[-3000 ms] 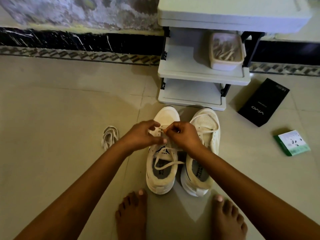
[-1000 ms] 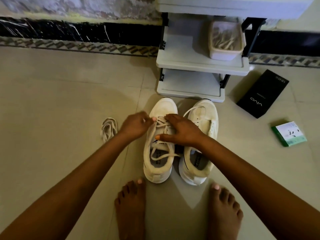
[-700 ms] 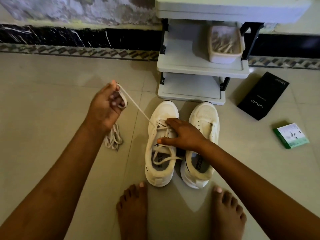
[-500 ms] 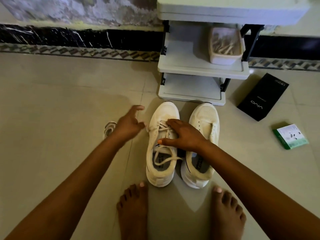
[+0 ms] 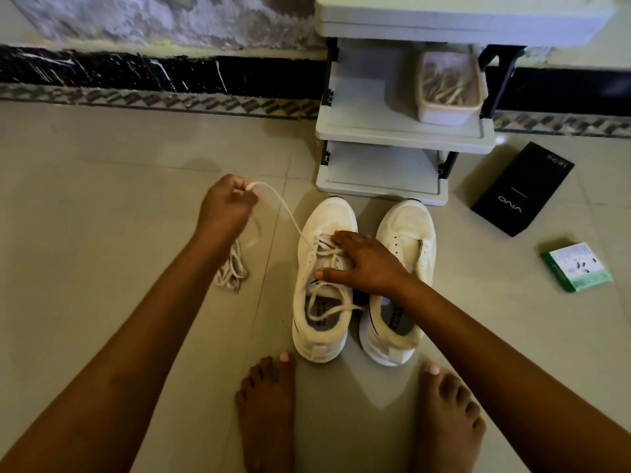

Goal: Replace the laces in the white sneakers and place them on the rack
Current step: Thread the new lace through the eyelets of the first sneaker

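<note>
Half a second ago the left hand [image 5: 227, 204] hovered spread and empty beside the left sneaker [image 5: 322, 278]; now it has swung up and away from that shoe with its fingertips pinched shut on the end of the lace [image 5: 285, 211], which runs taut from the pinch down to the eyelets near the toe. The right hand [image 5: 367, 262] has not shifted: its fingers lie straight and flat across the crossed lacing of the same sneaker, pressing it to the floor without curling round anything.

This reads as another pull in a run of pulls, drawing the lace out of the left sneaker eyelet by eyelet. Some crossings are still threaded and a loose loop lies over the shoe's opening, so removal looks partly done.

The right sneaker [image 5: 404, 268] stands touching the left sneaker on its far side and appears to have no lace. A bundled lace [image 5: 232, 268] lies on the floor on the left sneaker's other side, under the left forearm; whether it is old or new I cannot tell.

Just beyond the left sneaker's toe stands the rack [image 5: 382, 131]. On its middle shelf sits an open tub [image 5: 447, 114] filled with pale thin strips, possibly laces; the lowest shelf holds nothing visible.
</note>
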A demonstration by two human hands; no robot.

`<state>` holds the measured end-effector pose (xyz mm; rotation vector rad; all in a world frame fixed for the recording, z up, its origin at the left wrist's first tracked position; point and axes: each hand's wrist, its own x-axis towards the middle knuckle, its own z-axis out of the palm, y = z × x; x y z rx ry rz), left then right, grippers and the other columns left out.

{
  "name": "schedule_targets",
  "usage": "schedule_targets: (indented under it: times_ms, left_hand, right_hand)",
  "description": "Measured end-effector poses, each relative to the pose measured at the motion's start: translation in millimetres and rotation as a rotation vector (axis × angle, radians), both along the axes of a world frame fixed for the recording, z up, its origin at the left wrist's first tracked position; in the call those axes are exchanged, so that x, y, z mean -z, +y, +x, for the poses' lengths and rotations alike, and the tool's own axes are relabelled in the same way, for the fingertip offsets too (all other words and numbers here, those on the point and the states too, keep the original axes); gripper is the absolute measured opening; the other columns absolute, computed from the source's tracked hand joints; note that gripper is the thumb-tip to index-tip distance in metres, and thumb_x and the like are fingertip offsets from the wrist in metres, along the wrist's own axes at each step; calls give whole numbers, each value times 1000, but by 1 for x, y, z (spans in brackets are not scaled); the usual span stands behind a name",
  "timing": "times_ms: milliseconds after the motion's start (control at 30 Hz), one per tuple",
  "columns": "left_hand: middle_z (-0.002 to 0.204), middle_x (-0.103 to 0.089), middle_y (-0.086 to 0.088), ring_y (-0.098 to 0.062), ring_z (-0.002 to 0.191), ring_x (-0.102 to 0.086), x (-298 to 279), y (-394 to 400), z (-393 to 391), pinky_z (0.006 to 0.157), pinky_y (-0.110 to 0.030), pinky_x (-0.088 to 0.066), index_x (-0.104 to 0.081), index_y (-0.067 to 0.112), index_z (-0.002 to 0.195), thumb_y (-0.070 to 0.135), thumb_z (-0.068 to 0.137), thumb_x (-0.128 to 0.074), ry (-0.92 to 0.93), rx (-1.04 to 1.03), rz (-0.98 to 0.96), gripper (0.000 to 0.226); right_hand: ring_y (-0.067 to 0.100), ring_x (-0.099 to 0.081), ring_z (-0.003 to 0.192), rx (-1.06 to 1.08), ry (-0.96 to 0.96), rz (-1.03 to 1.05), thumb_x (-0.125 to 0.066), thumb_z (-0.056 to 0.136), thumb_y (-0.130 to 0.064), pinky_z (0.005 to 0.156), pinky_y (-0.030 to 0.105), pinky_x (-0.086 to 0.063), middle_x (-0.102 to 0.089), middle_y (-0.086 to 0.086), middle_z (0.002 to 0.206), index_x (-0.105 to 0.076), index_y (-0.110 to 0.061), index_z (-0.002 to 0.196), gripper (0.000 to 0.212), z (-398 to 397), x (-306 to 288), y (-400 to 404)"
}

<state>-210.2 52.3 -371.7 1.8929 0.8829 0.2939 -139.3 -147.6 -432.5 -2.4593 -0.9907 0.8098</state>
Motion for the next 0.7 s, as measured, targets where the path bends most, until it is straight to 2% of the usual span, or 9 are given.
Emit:
schedule_targets:
  times_ms: [67,133,233,367,400,467,533,600,700]
  left_hand:
    - [71,-54,0,-17,66,-53,19,-11,-7,65,-30,-45,-47,23,119,17,90,-60,70,111,215,32]
    - [60,-48,2,-15,58,-50,35,-22,-9,60,-29,-42,-40,26,132,20,89,-61,129,321,313,48]
    - [67,-49,3,-22,70,-55,55,-33,-5,60,-28,-38,-48,22,123,33,93,-54,316,554,489,33]
    - [80,-60,-5,-30,84,-60,61,-33,-3,62,-30,-38,-57,16,103,36,96,-47,372,606,578,23]
    - [81,-61,-5,-29,84,-60,59,-31,-2,65,-31,-40,-58,16,99,34,96,-48,347,617,540,21]
    - [76,-57,0,-22,76,-57,47,-24,-1,66,-32,-42,-57,18,85,26,96,-50,189,562,288,15]
    - [71,-52,2,-14,65,-48,33,-13,0,64,-29,-39,-54,19,76,19,95,-51,37,435,57,19]
    - [71,-51,0,-13,61,-43,28,-8,-5,62,-27,-37,-56,14,80,19,95,-50,23,372,-2,17]
    - [73,-54,-5,-16,63,-46,37,-8,-9,63,-28,-38,-58,9,90,24,94,-52,124,317,76,16]
  right_hand:
    - [23,-29,138,-3,-19,3,-56,78,-66,112,35,-23,-29,0,153,-28,-21,146,86,-2,2,-1]
    - [22,-29,138,-1,-36,15,-56,78,-66,113,35,-22,-29,0,153,-29,-21,146,86,-3,5,0]
    - [21,-28,138,1,-46,19,-56,79,-65,112,33,-20,-28,0,153,-29,-21,146,85,-3,7,0]
    - [20,-28,138,-1,-42,31,-56,79,-65,112,33,-21,-29,0,153,-29,-20,146,85,-3,6,-1]
    - [20,-29,138,-1,-42,35,-56,79,-64,111,32,-22,-29,0,153,-30,-20,146,84,-3,5,-1]
    - [20,-29,137,-4,-48,37,-57,80,-63,111,31,-21,-29,0,153,-30,-20,146,83,-3,3,-2]
    - [21,-29,138,-1,-51,42,-57,80,-62,112,32,-20,-28,0,153,-28,-20,146,84,-3,2,-4]
    - [20,-28,139,1,-31,48,-56,81,-62,113,33,-19,-26,-1,154,-25,-22,147,84,-1,2,-4]
    - [20,-25,141,6,5,49,-55,81,-64,115,34,-19,-23,-3,156,-25,-23,148,84,-1,2,-1]
